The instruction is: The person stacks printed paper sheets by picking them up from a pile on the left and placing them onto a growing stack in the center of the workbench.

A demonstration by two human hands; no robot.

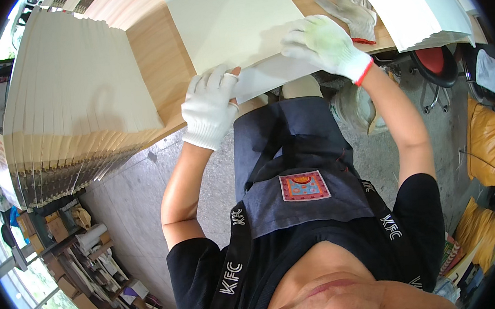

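A large off-white sheet [231,22] lies on the wooden table [161,51] in front of me, its near strip bending down over the front edge. My left hand [208,102], in a white knit glove, is closed at the sheet's near left corner; a bare thumb tip shows through the glove. On the near right part, my right hand [329,46] wears a similar glove with a red cuff and a greenish tint. Its curled fingers grip the sheet's edge, with the thumb hidden. Beyond that hand rests a loose grey-white glove [352,12] with a red cuff.
A tall, fanned stack of off-white sheets [73,81] occupies the table's left side. Another white stack [410,8] stands at the right end. Below are a round pale container [354,108] and a red-seated stool [431,61]. Yellow bags [487,144] lie right; cluttered shelves [97,271] stand left.
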